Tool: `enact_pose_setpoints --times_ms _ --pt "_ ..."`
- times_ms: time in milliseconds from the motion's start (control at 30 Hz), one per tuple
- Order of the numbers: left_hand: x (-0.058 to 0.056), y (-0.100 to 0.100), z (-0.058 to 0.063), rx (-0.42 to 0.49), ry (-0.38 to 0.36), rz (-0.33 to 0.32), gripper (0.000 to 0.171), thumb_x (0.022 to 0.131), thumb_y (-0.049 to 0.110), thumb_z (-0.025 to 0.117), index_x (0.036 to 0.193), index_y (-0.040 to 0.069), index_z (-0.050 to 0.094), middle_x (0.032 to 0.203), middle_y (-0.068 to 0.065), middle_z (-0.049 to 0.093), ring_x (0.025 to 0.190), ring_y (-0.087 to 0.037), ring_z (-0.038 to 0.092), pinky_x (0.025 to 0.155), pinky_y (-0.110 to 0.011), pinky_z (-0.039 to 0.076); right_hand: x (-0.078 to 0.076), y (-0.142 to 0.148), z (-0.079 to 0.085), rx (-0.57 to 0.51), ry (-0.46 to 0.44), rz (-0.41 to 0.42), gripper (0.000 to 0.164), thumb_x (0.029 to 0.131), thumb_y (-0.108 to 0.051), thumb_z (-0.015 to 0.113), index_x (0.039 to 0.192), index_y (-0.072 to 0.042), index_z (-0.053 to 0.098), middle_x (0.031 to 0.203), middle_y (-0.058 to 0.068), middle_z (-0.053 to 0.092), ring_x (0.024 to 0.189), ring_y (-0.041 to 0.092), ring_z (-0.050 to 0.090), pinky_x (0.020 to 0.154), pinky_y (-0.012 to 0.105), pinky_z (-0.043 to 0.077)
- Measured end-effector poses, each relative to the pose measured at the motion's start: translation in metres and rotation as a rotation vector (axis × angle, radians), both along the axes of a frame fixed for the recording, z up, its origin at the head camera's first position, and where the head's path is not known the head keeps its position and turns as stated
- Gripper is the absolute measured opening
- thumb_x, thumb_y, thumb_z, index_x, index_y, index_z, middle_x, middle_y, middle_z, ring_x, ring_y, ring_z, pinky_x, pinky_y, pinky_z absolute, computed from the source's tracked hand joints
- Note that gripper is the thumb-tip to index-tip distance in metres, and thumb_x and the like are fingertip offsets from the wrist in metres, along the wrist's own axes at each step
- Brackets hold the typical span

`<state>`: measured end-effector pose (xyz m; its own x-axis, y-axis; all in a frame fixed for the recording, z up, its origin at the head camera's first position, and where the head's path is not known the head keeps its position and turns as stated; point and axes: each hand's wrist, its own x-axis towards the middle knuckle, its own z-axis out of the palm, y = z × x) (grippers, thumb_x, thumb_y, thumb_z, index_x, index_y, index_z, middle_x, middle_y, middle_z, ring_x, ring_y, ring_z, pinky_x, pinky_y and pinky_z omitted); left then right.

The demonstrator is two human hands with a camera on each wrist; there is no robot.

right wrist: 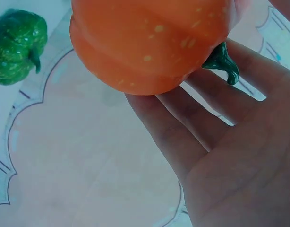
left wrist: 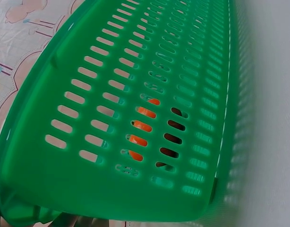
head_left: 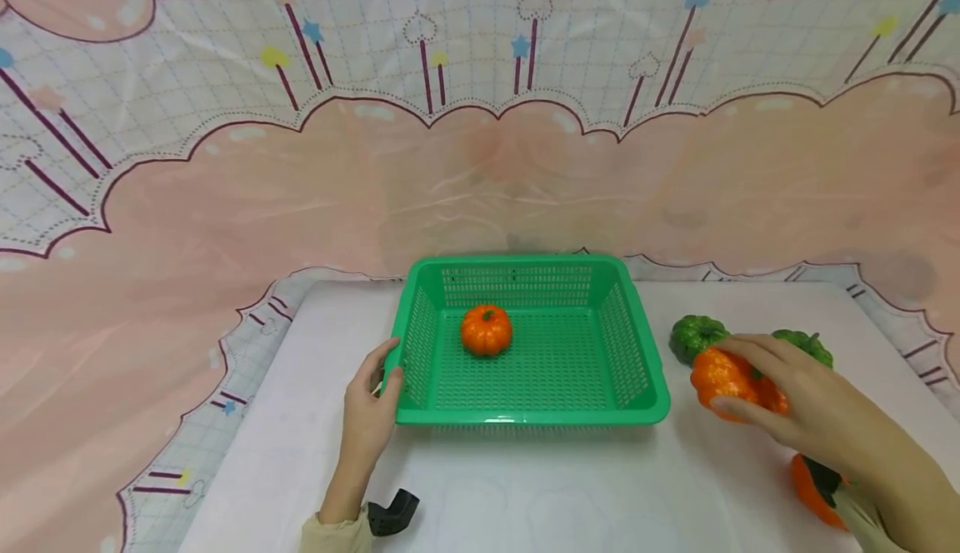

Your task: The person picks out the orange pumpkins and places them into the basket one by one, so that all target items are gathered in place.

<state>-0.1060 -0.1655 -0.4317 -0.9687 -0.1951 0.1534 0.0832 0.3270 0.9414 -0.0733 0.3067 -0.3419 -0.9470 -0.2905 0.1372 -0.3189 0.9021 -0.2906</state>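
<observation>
With its thumb and fingers at the rim, my left hand (head_left: 367, 420) holds the left side of a green plastic basket (head_left: 525, 417). The left wrist view shows the basket's slotted wall (left wrist: 112, 189) close up. Inside the basket sits a small orange toy pumpkin (head_left: 486, 332). To the right of the basket, my right hand (head_left: 810, 399) grips another orange pumpkin (right wrist: 145, 47) with a dark green stem. Part of that pumpkin is hidden by the fingers in the head view. Just beyond it lies a green pumpkin (head_left: 693, 335).
A second green pumpkin (head_left: 810, 345) lies partly behind my right hand. Under the right forearm shows a further orange thing (head_left: 812, 499), mostly covered. The white table (head_left: 510, 486) meets a patterned pink cloth (head_left: 300, 195) at the back. A black wrist mount (head_left: 393, 513) sits at my left wrist.
</observation>
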Motion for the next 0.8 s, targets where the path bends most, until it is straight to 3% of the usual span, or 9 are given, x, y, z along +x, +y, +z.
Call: enact_pose_setpoints --times_ms 333,600,800 --pt "0.0 -0.001 0.0 -0.006 0.004 -0.002 0.041 0.102 0.006 0.05 0.143 0.01 0.052 0.149 -0.017 0.047 0.135 -0.036 0.048 0.101 -0.059 0.042 -0.004 -0.012 0.008 -0.069 0.025 0.046 0.062 0.082 -0.045 0.079 0.134 -0.02 0.057 0.139 0.015 0.051 0.121 0.041 0.048 0.088 0.068 0.042" --pt "0.0 -0.001 -0.001 -0.001 -0.003 -0.005 0.041 0.102 0.006 0.05 0.143 0.01 0.052 0.149 -0.015 0.047 0.133 -0.035 0.05 0.101 -0.058 0.043 -0.01 -0.021 0.011 -0.061 0.128 0.111 0.064 0.08 -0.04 0.082 0.134 -0.02 0.057 0.133 0.01 0.056 0.112 0.033 0.057 0.085 0.06 0.048" --pt "-0.001 -0.001 -0.002 0.003 -0.004 0.0 0.041 0.102 0.006 0.05 0.143 0.01 0.052 0.149 -0.015 0.048 0.133 -0.034 0.05 0.099 -0.057 0.044 -0.017 -0.032 0.016 -0.066 0.143 0.146 0.061 0.082 -0.039 0.081 0.134 -0.018 0.057 0.134 0.007 0.056 0.114 0.028 0.056 0.085 0.055 0.051"
